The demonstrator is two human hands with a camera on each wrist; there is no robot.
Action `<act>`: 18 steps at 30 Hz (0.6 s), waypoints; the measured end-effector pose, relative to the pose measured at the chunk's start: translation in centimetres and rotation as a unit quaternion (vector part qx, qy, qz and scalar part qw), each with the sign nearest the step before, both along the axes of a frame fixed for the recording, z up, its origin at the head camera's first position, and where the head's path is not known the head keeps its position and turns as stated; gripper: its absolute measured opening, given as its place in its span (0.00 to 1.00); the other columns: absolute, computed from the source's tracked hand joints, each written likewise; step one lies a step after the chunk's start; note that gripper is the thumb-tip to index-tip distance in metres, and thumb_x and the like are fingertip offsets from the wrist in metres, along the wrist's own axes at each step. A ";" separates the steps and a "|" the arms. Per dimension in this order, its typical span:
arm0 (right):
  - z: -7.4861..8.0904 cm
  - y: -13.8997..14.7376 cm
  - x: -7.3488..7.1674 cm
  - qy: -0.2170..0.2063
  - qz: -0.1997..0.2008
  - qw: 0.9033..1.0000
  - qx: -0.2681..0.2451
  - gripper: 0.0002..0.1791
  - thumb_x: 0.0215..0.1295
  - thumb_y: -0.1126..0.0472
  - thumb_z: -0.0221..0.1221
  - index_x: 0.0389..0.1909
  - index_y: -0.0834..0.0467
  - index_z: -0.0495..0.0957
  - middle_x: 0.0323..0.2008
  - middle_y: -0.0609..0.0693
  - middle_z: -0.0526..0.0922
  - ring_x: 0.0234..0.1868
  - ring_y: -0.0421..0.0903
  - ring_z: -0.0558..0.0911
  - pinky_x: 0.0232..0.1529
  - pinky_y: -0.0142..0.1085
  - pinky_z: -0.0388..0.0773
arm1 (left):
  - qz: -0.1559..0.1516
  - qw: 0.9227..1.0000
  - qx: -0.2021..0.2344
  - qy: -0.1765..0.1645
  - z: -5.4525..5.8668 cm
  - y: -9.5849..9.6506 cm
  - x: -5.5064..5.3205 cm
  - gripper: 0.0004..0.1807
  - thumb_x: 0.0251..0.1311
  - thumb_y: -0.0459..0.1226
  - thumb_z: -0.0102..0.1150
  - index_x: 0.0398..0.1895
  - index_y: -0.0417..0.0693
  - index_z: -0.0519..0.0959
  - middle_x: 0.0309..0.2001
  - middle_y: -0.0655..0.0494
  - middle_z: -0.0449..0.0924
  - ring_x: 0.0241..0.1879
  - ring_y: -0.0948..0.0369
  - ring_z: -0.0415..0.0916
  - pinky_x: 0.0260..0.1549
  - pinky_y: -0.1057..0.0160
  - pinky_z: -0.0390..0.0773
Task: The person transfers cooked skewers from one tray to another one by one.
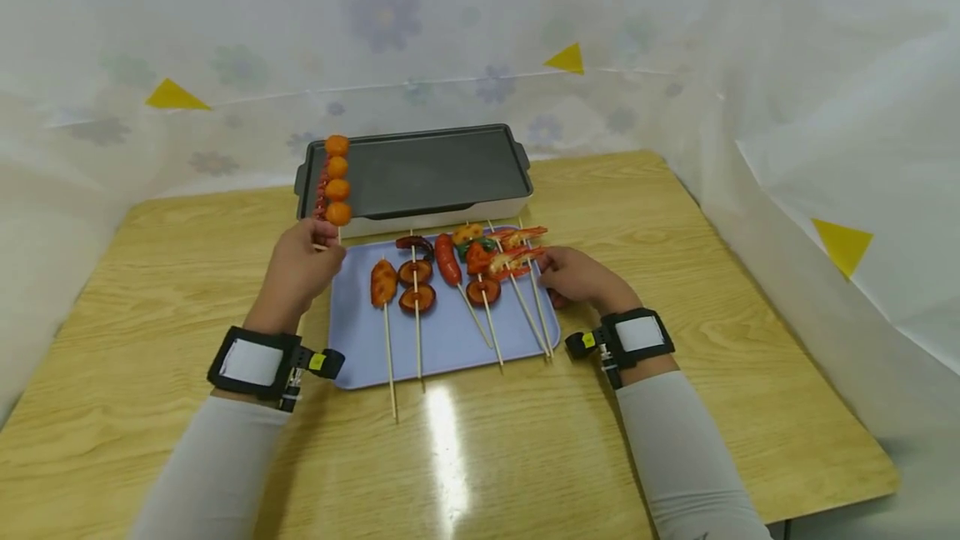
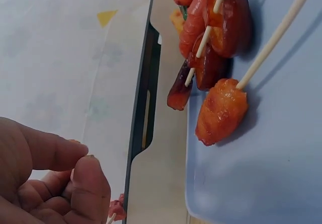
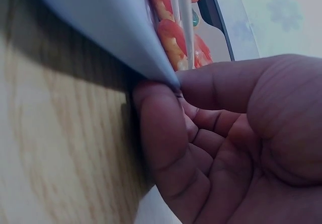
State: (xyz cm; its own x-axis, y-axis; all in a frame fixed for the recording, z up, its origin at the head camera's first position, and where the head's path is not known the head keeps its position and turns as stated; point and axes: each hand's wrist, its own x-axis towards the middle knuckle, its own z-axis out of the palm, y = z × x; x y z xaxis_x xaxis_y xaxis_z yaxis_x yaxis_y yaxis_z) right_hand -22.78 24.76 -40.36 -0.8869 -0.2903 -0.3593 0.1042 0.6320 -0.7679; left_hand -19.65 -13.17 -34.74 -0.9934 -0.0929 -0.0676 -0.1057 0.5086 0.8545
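Observation:
My left hand (image 1: 303, 261) pinches the stick of a skewer of orange balls (image 1: 338, 167) over the left end of the grill pan (image 1: 435, 173). In the left wrist view the thumb and finger meet, and the skewer is mostly hidden behind them. Beside the balls, a red skewer (image 1: 322, 190) shows on the pan's left side, partly covered. My right hand (image 1: 581, 277) grips the right rim of the light blue tray (image 1: 352, 352); in the right wrist view the thumb lies over the rim and a finger under it.
Several skewers lie on the tray: a brown nugget-like piece (image 1: 384, 282), mushroom slices (image 1: 417, 298), a sausage (image 1: 447, 259) and shrimp (image 1: 517, 261). Some sticks overhang the tray's front edge. The grill pan stands directly behind the tray on the wooden table (image 1: 637, 207), with a plastic sheet behind.

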 end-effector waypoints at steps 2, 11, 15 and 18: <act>0.0 0.1 0.0 0.003 0.001 1.000 0.004 0.07 0.72 0.67 0.50 0.47 0.65 0.70 0.35 0.58 0.75 0.28 0.48 0.77 0.29 0.38 0.77 | -0.007 1.000 -0.003 0.002 0.1 0.0 0.4 0.18 0.66 0.31 0.51 0.57 0.30 0.68 0.45 0.42 0.69 0.37 0.51 0.72 0.29 0.68 0.76; -0.3 0.1 -0.1 -0.001 0.000 1.000 0.000 0.08 0.71 0.67 0.51 0.47 0.65 0.70 0.34 0.57 0.75 0.28 0.47 0.78 0.28 0.37 0.78 | -0.067 0.997 -0.044 -0.013 -0.1 -0.9 2.4 0.15 0.65 0.30 0.49 0.52 0.30 0.66 0.43 0.40 0.70 0.35 0.51 0.73 0.29 0.64 0.76; -0.1 0.1 0.0 0.002 0.002 1.000 0.001 0.08 0.71 0.67 0.51 0.47 0.65 0.70 0.34 0.57 0.75 0.28 0.47 0.78 0.28 0.37 0.78 | -0.068 0.997 -0.040 -0.025 -0.8 -0.7 3.7 0.15 0.66 0.30 0.49 0.53 0.30 0.67 0.43 0.40 0.71 0.35 0.52 0.73 0.29 0.63 0.76; -0.1 0.1 0.0 0.004 0.004 1.000 -0.002 0.08 0.71 0.68 0.51 0.48 0.66 0.71 0.34 0.57 0.75 0.28 0.47 0.77 0.28 0.37 0.78 | -0.064 0.997 -0.033 -0.034 -1.1 -0.4 4.6 0.15 0.66 0.31 0.49 0.53 0.30 0.67 0.44 0.40 0.71 0.35 0.52 0.73 0.29 0.62 0.75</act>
